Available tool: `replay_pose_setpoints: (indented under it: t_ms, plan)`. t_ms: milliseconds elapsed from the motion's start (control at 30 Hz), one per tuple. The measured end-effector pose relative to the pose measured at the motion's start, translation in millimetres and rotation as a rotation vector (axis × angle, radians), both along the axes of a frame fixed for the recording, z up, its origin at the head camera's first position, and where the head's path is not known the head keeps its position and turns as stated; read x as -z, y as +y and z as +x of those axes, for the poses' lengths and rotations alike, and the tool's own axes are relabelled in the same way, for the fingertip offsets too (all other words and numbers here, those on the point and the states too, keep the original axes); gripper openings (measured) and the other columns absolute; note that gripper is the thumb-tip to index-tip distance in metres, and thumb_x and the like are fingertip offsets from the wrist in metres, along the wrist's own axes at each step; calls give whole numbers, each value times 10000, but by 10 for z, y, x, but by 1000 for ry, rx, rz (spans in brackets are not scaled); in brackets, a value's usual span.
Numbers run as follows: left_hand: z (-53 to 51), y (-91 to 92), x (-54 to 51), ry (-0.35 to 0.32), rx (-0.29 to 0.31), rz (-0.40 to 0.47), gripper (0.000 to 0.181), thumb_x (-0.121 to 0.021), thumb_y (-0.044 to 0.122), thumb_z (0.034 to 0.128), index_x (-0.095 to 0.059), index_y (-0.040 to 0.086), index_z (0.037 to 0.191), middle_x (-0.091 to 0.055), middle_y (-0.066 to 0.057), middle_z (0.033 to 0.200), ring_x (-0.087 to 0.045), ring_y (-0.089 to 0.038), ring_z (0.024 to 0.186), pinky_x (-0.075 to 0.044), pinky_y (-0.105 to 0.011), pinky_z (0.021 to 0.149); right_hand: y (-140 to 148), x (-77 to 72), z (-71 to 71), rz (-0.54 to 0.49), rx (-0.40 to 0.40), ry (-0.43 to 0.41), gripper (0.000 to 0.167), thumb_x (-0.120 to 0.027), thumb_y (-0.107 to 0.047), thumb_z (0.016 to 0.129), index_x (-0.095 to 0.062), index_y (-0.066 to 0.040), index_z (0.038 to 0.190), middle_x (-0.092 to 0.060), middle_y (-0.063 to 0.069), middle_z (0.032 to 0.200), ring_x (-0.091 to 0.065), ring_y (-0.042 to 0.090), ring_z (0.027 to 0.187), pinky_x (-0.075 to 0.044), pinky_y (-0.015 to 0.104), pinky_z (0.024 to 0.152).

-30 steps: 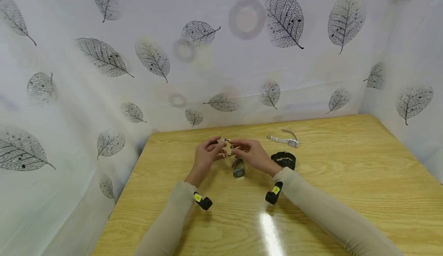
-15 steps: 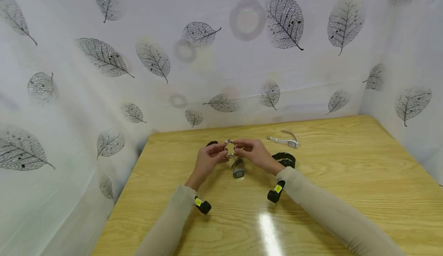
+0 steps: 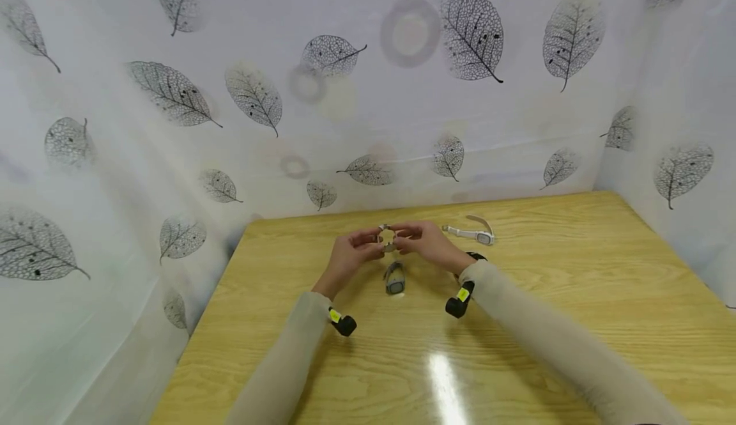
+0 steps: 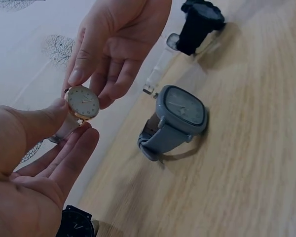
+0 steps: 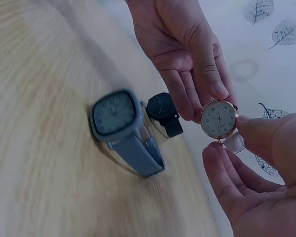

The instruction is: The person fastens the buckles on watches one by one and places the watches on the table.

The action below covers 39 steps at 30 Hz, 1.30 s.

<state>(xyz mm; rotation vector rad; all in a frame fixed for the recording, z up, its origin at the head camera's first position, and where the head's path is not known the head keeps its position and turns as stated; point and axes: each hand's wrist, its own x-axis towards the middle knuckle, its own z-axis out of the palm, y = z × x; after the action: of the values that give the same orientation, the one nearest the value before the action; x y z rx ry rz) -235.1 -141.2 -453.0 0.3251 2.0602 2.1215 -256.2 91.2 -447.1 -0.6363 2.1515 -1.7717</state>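
A wristwatch (image 5: pixel 219 119) with a white round dial, gold rim and white strap is held above the table between both hands. My left hand (image 3: pixel 352 250) pinches it from the left. On its other side, my right hand (image 3: pixel 428 244) pinches it with thumb and fingers. In the head view its strap forms a ring. Just nearer me on the table sits a blue-grey square watch (image 3: pixel 395 284), dial up in the left wrist view. A round black watch (image 5: pixel 162 107) lies near my left hand, hidden behind that hand in the head view.
A white watch (image 3: pixel 485 238) lies with its strap spread at the back right. A black-strapped watch (image 4: pixel 202 22) is partly covered by my right wrist in the head view. The wooden table (image 3: pixel 552 297) meets a leaf-patterned cloth (image 3: pixel 494 118) behind and at both sides.
Both hands have moved slightly right and away from me, carrying the white-strapped wristwatch. The black watch on the right is now mostly covered by my right wrist.
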Motion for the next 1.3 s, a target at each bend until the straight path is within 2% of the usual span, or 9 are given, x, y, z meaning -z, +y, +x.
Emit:
replay_pose_setpoints:
  t_ms: [233,367,533,700,933,1133,1300]
  plan:
    - [-161,68,-7,-44,-2,-38,449,-693,-11,968,-573,-85,1394,-587,-367,1313,-721,-218,1015,-585,-419,936,32,-23,-159,50,-15,-8,450,-624,-102,1041,-530,18,1464,-577,315,1382,-661,420,1147,-560,508,966]
    - [-241,115,6,-69,-27,-72,436,-702,-21,958,-592,-86,1375,-643,-315,1261,-724,-240,1010,-589,-414,928,48,-15,-248,96,-2,-32,457,-620,-105,1043,-520,17,1472,-615,291,1345,-671,436,1123,-563,493,965]
    - [-316,166,28,-93,-46,-115,425,-719,-28,942,-617,-78,1351,-689,-259,1198,-735,-282,985,-588,-427,931,39,-17,-292,126,16,-70,456,-614,-83,1041,-510,44,1467,-598,306,1359,-671,438,1123,-558,480,979]
    - [-369,191,52,-97,-78,-200,409,-775,-16,900,-672,-52,1294,-711,-222,1170,-736,-290,983,-602,-394,896,18,38,-353,147,48,-92,429,-632,-67,1026,-553,50,1430,-599,290,1368,-678,405,1126,-572,427,961]
    - [-428,221,64,-47,-113,-393,353,-804,42,891,-723,-25,1228,-749,-176,1115,-722,-262,1010,-602,-322,837,4,110,-448,209,40,-33,393,-644,-57,1015,-594,80,1379,-637,276,1323,-677,340,1145,-585,389,930]
    - [-454,276,22,-57,-147,-440,309,-796,10,886,-738,-34,1187,-746,-178,1103,-717,-274,993,-605,-324,820,-11,107,-495,171,28,-85,388,-633,-7,1009,-574,127,1368,-618,310,1328,-709,365,1076,-603,397,891]
    - [-483,298,7,-107,-152,-422,306,-790,-13,885,-735,-43,1184,-737,-179,1070,-721,-250,912,-617,-325,790,-13,96,-502,171,29,-98,383,-628,-5,1010,-576,131,1364,-609,310,1342,-712,367,1066,-609,391,876]
